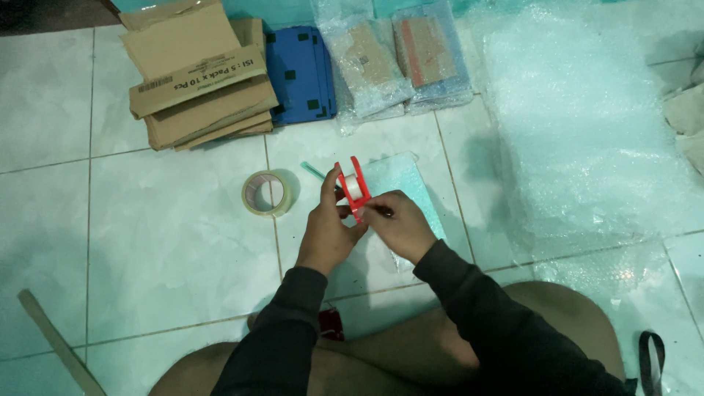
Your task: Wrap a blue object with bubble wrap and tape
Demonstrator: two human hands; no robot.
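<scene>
Left hand (pixel 328 233) gripped light, rigid red plastic tape dispenser (pixel 350 188) by frame; right hand (pixel 398 225) fingers pinched thin sticky tape end.

home packing floor: flattened cartons (pixel 198 81), bubble wrap (pixel 587 125)

Your hands (pixel 359 224) hold red plastic tape dispenser (pixel 350 188) above bubble-wrapped flat parcel (pixel 400 183) on floor; clear tape roll (pixel 267 193) just left; flattened brown cardboard boxes (pixel 198 77) beyond; large bubble-wrap sheet (pixel 587 125) right.
</scene>
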